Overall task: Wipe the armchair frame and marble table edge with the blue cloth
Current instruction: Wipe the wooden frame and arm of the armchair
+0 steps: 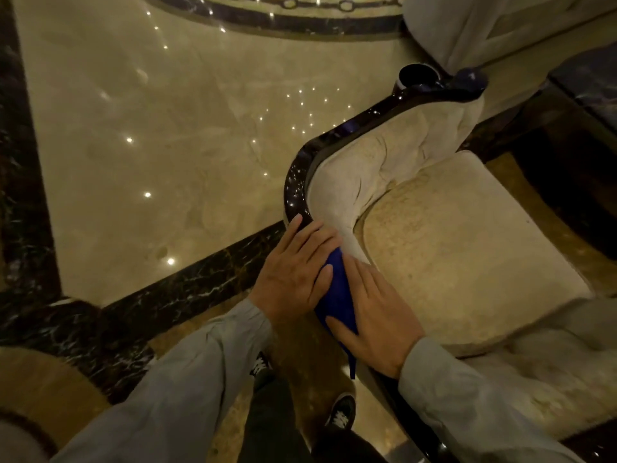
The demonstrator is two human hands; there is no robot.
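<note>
The armchair has a glossy dark curved frame (295, 177) running along the top of its cream upholstered back and a cream seat cushion (457, 248). A blue cloth (337, 295) lies on the frame between my two hands. My left hand (293, 272) rests flat on the frame and the cloth's left side, fingers pointing up along the rail. My right hand (374, 319) presses flat on the cloth's right side. A dark marble table (587, 78) edge shows at the far right.
Polished beige marble floor (150, 145) with dark borders spreads to the left. A dark round bin or cup (417, 76) stands beyond the chair's arm. Another pale seat (474, 25) sits at top right. My shoes (340, 412) are below, close to the chair.
</note>
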